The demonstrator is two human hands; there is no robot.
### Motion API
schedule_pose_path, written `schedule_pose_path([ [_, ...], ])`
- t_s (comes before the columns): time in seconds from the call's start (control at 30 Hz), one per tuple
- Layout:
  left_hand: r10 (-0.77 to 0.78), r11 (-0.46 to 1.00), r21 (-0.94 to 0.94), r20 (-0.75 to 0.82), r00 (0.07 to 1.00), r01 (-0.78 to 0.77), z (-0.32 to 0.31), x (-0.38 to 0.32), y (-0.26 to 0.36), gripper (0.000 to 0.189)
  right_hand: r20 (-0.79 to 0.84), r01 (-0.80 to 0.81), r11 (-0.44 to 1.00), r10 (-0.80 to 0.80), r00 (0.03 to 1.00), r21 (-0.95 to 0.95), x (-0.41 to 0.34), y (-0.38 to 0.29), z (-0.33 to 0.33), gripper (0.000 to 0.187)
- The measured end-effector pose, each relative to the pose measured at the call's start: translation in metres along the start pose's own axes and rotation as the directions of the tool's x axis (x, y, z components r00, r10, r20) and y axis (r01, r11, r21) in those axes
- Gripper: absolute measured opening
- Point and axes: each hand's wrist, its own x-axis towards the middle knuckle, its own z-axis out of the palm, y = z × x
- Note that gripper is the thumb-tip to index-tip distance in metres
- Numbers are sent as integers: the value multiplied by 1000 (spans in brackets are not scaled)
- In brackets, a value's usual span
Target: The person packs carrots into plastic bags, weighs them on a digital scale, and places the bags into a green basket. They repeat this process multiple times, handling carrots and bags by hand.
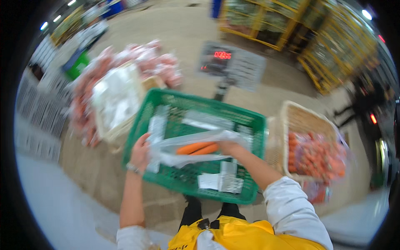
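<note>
Before me is a green plastic crate [215, 198], with white label sheets [208, 181] and other pale strips inside it. Over the crate, a clear plastic bag [175, 161] is stretched sideways between my hands. Its left edge is gripped by my left hand [139, 154], at the crate's left side. My right hand [229, 148] is at the bag's other end, closed around the ends of orange carrots [197, 148]. The carrots lie inside the spread bag, pointing left. My right fingers are partly hidden by the film and blurred.
A scale with a lit red display [215, 59] stands beyond the crate. Left are a cream basket of clear bags [117, 93] and bagged carrots [82, 103]. On the right is a basket of carrots [315, 153]. Yellow cages [278, 25] and a person [364, 100] are farther off.
</note>
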Motion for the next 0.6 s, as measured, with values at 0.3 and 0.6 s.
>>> schedule_pose_path([
  [0.3, 242, 922, 336, -108, 964, -193, 39, -30, -32, 59, -781, 255, 875, -482, 397, -411, -262, 107, -79, 14],
  [0.6, 220, 975, 166, -630, 745, -147, 1, -73, -90, 57, -694, -730, 658, 439, 571, -185, -518, 465, -89, 64],
])
